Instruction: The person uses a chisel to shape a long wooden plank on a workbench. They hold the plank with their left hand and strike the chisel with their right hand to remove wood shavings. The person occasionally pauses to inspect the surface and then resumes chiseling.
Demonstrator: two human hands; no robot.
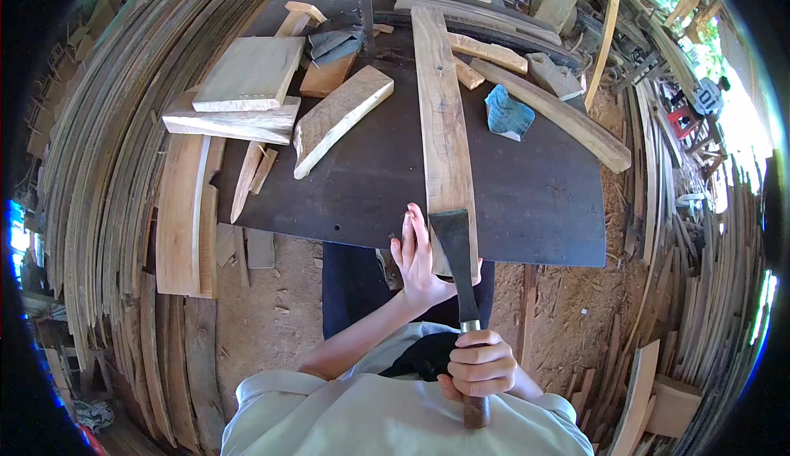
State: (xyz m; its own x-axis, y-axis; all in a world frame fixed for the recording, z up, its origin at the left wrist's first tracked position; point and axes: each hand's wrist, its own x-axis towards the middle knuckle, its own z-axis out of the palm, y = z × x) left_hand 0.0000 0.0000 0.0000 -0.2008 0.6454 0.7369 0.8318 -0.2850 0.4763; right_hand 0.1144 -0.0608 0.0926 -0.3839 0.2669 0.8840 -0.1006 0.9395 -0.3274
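Pale wood is what you are working on: a long plank [443, 118] lies on the dark metal table [543, 201], its long axis running straight away from you, near end at the table's front edge and far end pointing toward the stacked timber at the back. Your right hand [480, 365] is wrapped fully closed around the wooden handle of a broad-bladed chisel [457, 250], the shaft rising from your fist and the dark blade pointing away from you, laid over the plank's near end. Your left hand [418, 260] rests with fingers nearly straight against the plank's near left edge, thumb hidden behind the blade, bracing rather than gripping. So the plank sits ahead of both hands. A folded blue sanding sheet [507, 113] lies just right of it.
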